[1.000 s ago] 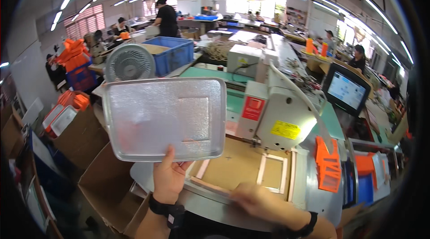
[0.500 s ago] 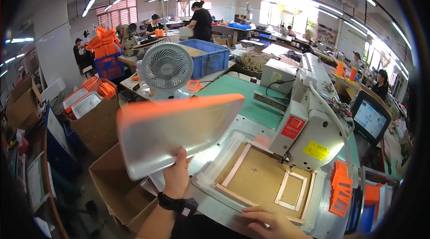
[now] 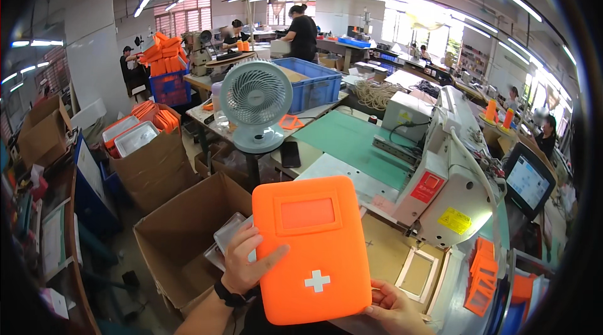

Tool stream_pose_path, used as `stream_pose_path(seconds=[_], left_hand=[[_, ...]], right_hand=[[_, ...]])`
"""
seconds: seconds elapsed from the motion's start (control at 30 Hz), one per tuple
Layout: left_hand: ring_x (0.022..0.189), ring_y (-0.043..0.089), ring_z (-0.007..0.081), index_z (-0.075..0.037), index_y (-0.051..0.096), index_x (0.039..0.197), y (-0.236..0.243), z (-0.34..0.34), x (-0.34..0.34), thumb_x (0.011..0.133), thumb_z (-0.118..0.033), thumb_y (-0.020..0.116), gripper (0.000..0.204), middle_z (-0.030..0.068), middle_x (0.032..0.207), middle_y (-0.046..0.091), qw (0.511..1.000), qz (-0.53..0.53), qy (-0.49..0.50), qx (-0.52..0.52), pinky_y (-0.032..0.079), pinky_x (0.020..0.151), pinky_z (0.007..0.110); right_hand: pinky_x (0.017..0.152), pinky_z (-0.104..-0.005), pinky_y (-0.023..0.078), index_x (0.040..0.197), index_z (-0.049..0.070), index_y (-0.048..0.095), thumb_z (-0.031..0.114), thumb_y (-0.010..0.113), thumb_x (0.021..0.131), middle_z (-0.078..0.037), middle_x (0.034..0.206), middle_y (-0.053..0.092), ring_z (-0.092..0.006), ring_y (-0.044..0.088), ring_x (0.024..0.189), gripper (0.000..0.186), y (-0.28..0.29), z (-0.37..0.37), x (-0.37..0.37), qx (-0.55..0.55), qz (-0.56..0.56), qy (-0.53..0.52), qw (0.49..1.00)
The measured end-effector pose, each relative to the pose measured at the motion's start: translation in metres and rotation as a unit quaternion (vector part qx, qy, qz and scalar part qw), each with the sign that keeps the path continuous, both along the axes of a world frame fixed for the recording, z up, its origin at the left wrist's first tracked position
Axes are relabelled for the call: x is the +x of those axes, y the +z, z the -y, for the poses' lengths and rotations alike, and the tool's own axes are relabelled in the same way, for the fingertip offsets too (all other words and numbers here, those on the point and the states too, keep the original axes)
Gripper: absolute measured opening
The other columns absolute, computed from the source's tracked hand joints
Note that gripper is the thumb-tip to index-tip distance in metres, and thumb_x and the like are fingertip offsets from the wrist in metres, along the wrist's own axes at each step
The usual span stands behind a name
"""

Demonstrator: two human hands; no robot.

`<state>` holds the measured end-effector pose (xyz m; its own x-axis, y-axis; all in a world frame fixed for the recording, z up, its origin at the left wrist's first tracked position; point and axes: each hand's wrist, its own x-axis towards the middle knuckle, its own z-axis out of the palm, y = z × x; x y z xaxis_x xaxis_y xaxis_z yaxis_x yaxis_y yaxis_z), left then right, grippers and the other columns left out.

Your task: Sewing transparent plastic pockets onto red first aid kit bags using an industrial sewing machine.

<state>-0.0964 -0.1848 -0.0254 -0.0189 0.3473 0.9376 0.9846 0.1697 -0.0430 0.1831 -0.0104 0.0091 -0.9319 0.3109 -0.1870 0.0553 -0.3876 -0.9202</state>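
Observation:
Upright in front of me stands an orange first-aid case shell (image 3: 312, 225) with a white cross and a rectangular window frame on its face. My left hand (image 3: 244, 261) grips its left edge, with one finger lying across the orange front. At the lower right corner, my right hand (image 3: 391, 308) pinches the rim between thumb and fingers. Behind the shell sits a sewing machine (image 3: 449, 209). Under its head lies a tan template (image 3: 383, 234) with white-edged cutouts, partly hidden by the shell.
Left of me, an open cardboard box (image 3: 188, 234) holds translucent trays (image 3: 227, 234). A fan (image 3: 257, 99) and a phone (image 3: 290, 154) are on the table beyond. Orange window frames (image 3: 482, 275) lie on the right, below a monitor (image 3: 529, 175). Other people work farther back.
The shell has swung down and turned from its pale inner side to its orange front. My right hand has come off the machine bed area and taken hold of the shell's corner.

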Motion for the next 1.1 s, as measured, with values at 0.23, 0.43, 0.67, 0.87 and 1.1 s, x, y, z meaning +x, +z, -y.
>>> stream_pose_path(seconds=[0.23,0.43,0.67,0.87,1.1], left_hand=[[0.105,0.051,0.0237,-0.03,0.077,0.107,-0.007,0.008,0.004,0.07,-0.006,0.077,0.045,0.0047,0.104,0.043,0.999,-0.039,0.025,-0.002,0.051,0.095,0.043],[0.107,0.051,0.0261,-0.028,0.077,0.103,-0.005,0.012,0.009,0.067,-0.006,0.081,0.042,0.0057,0.105,0.044,0.999,-0.039,0.032,-0.017,0.052,0.093,0.046],[0.108,0.054,0.0296,-0.024,0.077,0.103,-0.006,0.013,0.009,0.067,-0.005,0.083,0.042,0.0081,0.109,0.048,0.998,-0.044,0.041,-0.012,0.052,0.093,0.047],[0.119,0.059,0.0355,-0.001,0.067,0.111,-0.009,0.037,-0.042,0.083,-0.004,0.067,0.028,0.018,0.122,0.063,0.976,0.175,0.025,0.124,0.05,0.099,0.04],[0.103,0.063,0.0319,0.008,0.051,0.128,-0.079,0.174,-0.14,0.089,-0.005,0.06,0.042,0.0218,0.116,0.065,0.83,0.44,0.256,0.228,0.048,0.093,0.038]], right_hand=[[0.101,-0.0333,0.048,0.142,0.001,0.043,0.0,0.06,0.094,-0.015,0.132,0.06,-0.0228,0.058,0.121,0.051,0.0,0.001,-0.004,0.036,0.049,-0.002,0.998],[0.099,-0.0308,0.048,0.141,0.002,0.045,0.001,0.061,0.094,-0.015,0.129,0.062,-0.0218,0.059,0.119,0.05,-0.007,0.0,-0.002,0.048,0.056,-0.005,0.997],[0.096,-0.0301,0.049,0.142,0.002,0.043,0.005,0.061,0.096,-0.014,0.128,0.062,-0.0205,0.06,0.115,0.05,-0.007,-0.001,-0.003,0.058,0.071,0.0,0.996],[0.099,-0.0376,0.05,0.151,0.002,0.035,0.011,0.062,0.098,-0.016,0.129,0.059,-0.0246,0.062,0.113,0.06,0.014,0.012,0.0,0.057,0.0,-0.018,0.998],[0.1,-0.0387,0.049,0.151,0.001,0.035,0.015,0.062,0.099,-0.015,0.125,0.061,-0.0249,0.063,0.111,0.061,0.012,0.006,0.003,0.098,0.003,-0.001,0.995]])
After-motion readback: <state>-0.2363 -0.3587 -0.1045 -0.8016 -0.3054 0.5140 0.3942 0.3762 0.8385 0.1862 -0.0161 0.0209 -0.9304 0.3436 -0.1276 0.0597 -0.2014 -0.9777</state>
